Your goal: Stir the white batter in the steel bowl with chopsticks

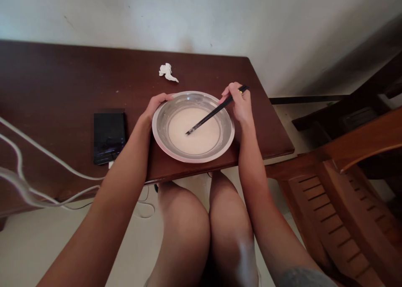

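A wide metal bowl (159, 142) stands near the front edge of the table, holding a pale, creamy liquid (196, 138) that looks like batter. My left hand (156, 104) grips the bowl's left rim, its thumb over the edge and the other fingers hidden behind the wall. In my right hand (240, 105) is a pair of black chopsticks (213, 112), slanting down to the left over the bowl. Their whitened tips are at the liquid; whether they dip in, I cannot tell. The right hand is above and beside the bowl's right rim.
A crumpled white tissue (168, 72) lies behind the bowl on the dark wooden table (63, 82). To the left is a black phone or tablet (109, 137) with a white plug, and white cables (47, 142) loop nearby. A slatted wooden chair (326, 207) stands at right; a wall (157, 19) backs the table.
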Demonstrator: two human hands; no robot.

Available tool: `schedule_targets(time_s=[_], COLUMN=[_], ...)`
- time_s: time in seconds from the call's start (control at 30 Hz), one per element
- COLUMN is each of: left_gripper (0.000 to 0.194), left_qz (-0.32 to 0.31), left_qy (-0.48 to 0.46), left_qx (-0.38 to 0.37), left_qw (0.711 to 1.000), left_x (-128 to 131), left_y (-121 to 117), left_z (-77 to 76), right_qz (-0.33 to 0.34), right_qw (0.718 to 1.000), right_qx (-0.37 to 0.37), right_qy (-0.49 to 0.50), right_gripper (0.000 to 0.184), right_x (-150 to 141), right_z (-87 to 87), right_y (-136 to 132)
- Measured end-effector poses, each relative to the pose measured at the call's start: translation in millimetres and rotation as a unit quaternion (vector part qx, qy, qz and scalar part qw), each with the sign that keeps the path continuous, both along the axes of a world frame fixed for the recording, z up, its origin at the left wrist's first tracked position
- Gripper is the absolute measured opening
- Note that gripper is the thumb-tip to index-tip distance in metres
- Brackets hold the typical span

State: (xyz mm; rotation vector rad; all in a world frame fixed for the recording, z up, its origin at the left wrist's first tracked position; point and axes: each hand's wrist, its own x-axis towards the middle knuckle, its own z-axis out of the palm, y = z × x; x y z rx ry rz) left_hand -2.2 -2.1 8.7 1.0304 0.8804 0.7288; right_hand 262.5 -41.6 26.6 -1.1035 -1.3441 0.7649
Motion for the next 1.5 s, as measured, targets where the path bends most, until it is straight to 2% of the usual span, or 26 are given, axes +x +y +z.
schedule_targets(time_s=[0.2,0.4,0.6,0.77,0.97,1.17,1.33,1.5], left_gripper=[0.045,0.044,0.043,0.048,0.047,0.044,0.047,0.047], left_qz=[0.005,-0.003,0.014,0.014,0.016,0.017,0.02,0.011], left_qy=[-0.012,-0.01,-0.028,-0.011,-0.009,-0.014,-0.018,-0.004], left_qx=[-0.018,-0.016,-0.025,-0.015,-0.018,-0.033,-0.026,-0.031], left_qw=[1.0,1.0,0.999,1.0,1.0,0.999,0.999,0.999], left_x=[1.7,2.1,1.0,2.5,1.9,1.2,1.7,0.9], left_y=[-1.7,-5.7,-2.0,-3.2,-3.6,-2.8,-2.5,-2.4], left_z=[2.4,5.3,2.1,3.4,3.8,2.1,2.9,3.2], right_qz=[-0.053,0.021,-0.058,0.016,-0.049,0.025,-0.053,0.01], right_qw=[0.998,1.0,0.998,1.0,0.997,1.0,0.997,1.0], right_qx=[0.033,0.02,0.026,0.01,0.045,0.006,0.04,0.013], right_qy=[0.029,-0.002,0.029,0.01,0.031,-0.006,0.026,0.006], right_gripper=[0.055,0.052,0.057,0.055,0.057,0.051,0.057,0.052], right_x=[5.3,-0.9,3.7,-2.6,5.8,-0.1,5.1,1.1], right_z=[0.3,0.5,1.4,0.9,-0.1,-0.9,-2.3,-2.0], right_y=[1.5,-1.1,0.6,-0.8,0.9,-0.4,2.9,1.4])
